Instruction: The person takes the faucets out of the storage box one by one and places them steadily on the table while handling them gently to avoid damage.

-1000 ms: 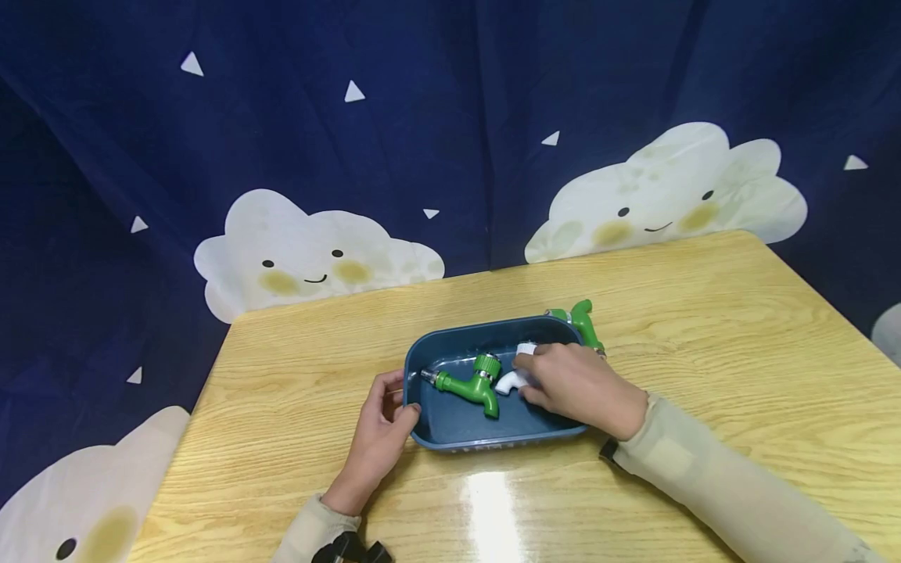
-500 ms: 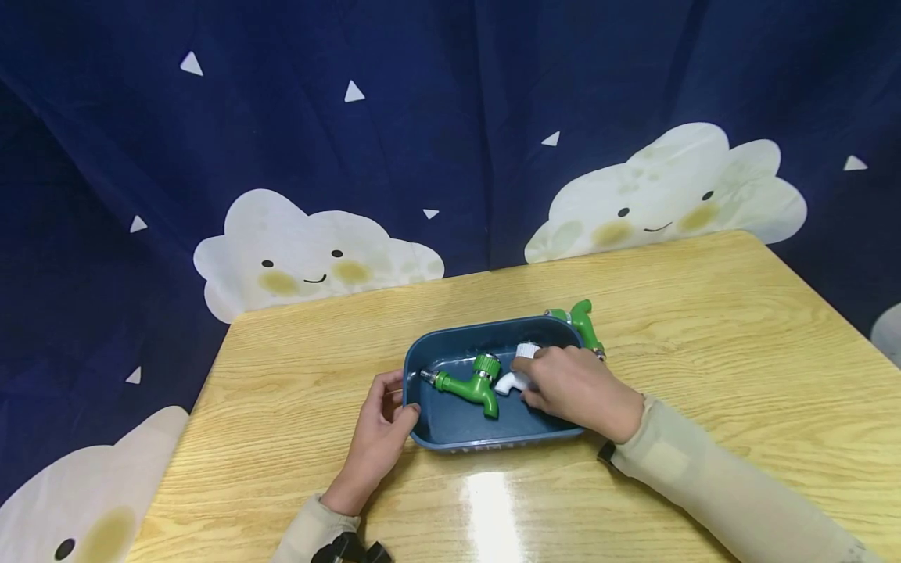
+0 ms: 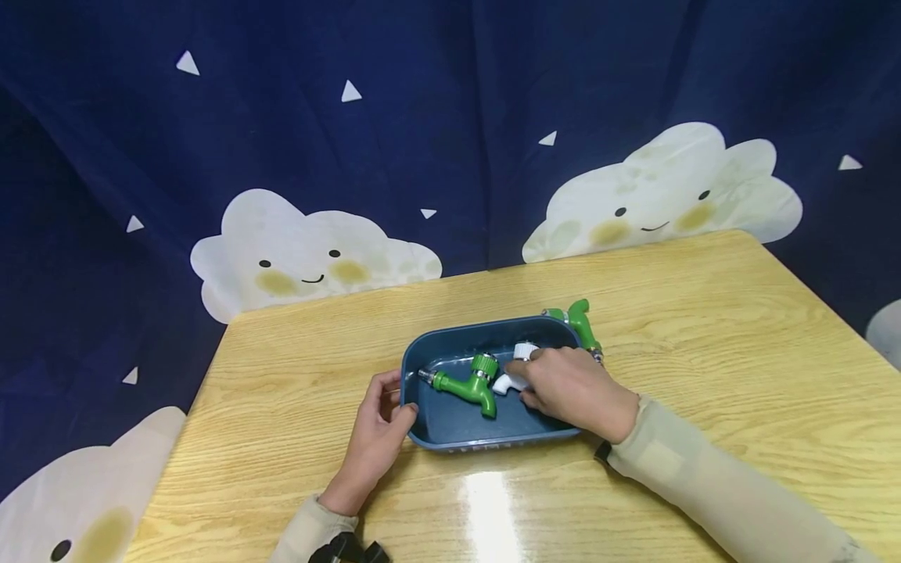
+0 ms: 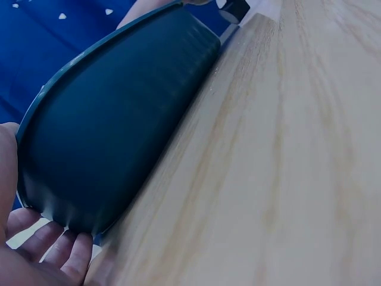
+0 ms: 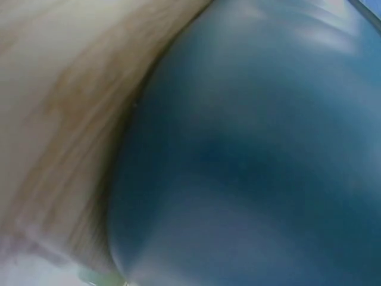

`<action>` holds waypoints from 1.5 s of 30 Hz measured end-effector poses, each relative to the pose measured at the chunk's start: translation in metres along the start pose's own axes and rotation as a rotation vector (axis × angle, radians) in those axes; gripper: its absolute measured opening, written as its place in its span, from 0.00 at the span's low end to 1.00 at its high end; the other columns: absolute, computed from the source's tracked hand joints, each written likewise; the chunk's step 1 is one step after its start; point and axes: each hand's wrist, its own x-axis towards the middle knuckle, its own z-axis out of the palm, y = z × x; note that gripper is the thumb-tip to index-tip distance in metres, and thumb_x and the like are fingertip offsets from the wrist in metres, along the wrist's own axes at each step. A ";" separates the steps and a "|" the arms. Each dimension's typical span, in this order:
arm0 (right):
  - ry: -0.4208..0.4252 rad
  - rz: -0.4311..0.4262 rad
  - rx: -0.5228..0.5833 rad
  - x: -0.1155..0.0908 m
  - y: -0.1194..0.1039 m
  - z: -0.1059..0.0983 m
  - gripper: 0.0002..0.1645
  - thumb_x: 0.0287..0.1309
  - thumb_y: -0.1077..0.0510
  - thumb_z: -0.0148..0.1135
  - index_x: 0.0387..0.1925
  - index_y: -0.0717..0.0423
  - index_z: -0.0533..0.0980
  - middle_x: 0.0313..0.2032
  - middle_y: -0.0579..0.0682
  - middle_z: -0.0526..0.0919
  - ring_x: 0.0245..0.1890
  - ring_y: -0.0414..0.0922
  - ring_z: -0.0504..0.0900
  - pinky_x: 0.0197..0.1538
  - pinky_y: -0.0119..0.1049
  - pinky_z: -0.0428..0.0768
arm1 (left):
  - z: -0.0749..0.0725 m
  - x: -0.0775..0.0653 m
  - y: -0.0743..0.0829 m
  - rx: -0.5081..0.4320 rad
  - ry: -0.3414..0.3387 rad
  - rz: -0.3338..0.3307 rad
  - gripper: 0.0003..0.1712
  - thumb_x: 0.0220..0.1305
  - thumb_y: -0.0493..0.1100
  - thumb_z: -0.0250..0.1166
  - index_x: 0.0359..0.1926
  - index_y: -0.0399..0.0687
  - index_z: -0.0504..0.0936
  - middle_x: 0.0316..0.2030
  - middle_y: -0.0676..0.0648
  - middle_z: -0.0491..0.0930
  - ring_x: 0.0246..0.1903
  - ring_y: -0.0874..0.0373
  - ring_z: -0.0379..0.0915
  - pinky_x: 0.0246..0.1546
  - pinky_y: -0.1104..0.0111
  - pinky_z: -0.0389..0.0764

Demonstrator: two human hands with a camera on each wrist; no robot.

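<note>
A dark blue plastic basin (image 3: 450, 428) sits on the table in the head view. My left hand (image 3: 376, 442) grips its left end, thumb over the rim and fingers outside against the wall; the left wrist view shows those fingers (image 4: 56, 247) against the basin's outer side (image 4: 113, 119). Inside lies a green faucet (image 3: 461, 386) with a ribbed knob and metal threaded end. Just right of it, my right hand (image 3: 573, 391) reaches in and holds a white faucet (image 3: 524, 351), whose rear part is hidden by the hand. Basin wall (image 5: 238, 149) fills most of the right wrist view.
Another green faucet (image 3: 580, 319) lies on the wooden table (image 3: 704, 352), behind the basin's far right corner and partly hidden by it. A dark blue curtain (image 3: 422, 117) with cloud prints hangs behind the table's back edge.
My right hand has shifted very slightly left, its index finger reaching a little further over the white faucet. The left hand, basin and green faucets stay in place.
</note>
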 end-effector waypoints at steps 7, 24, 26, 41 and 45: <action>0.002 0.001 -0.023 0.000 -0.001 0.001 0.17 0.56 0.49 0.76 0.47 0.46 0.86 0.30 0.48 0.86 0.22 0.39 0.76 0.20 0.36 0.73 | -0.001 -0.001 -0.001 -0.005 -0.003 -0.002 0.27 0.66 0.30 0.59 0.66 0.41 0.71 0.58 0.38 0.77 0.55 0.48 0.78 0.50 0.76 0.81; 0.027 -0.007 -0.040 -0.003 0.000 0.004 0.16 0.57 0.49 0.75 0.46 0.47 0.86 0.31 0.49 0.87 0.23 0.40 0.77 0.20 0.37 0.74 | 0.000 0.000 -0.001 0.011 -0.001 -0.002 0.28 0.66 0.31 0.59 0.66 0.41 0.70 0.58 0.37 0.77 0.55 0.47 0.77 0.50 0.77 0.80; 0.031 -0.010 -0.041 -0.003 0.000 0.004 0.15 0.57 0.49 0.75 0.45 0.47 0.86 0.30 0.49 0.87 0.23 0.40 0.77 0.20 0.37 0.74 | 0.000 0.000 -0.002 0.010 -0.001 0.000 0.28 0.66 0.30 0.59 0.66 0.41 0.70 0.58 0.37 0.77 0.55 0.47 0.77 0.50 0.77 0.80; 0.031 -0.013 -0.040 -0.004 -0.001 0.004 0.14 0.58 0.50 0.74 0.46 0.46 0.85 0.30 0.48 0.87 0.23 0.40 0.77 0.20 0.36 0.74 | 0.001 0.000 -0.002 0.012 0.001 -0.006 0.27 0.65 0.30 0.59 0.66 0.41 0.71 0.58 0.37 0.77 0.55 0.48 0.77 0.50 0.77 0.80; 0.033 -0.016 -0.044 -0.004 -0.001 0.004 0.15 0.58 0.51 0.74 0.47 0.46 0.86 0.31 0.48 0.87 0.24 0.40 0.78 0.20 0.37 0.73 | 0.000 0.000 -0.002 0.010 -0.001 -0.008 0.27 0.66 0.31 0.59 0.66 0.41 0.71 0.58 0.38 0.77 0.55 0.48 0.77 0.50 0.77 0.80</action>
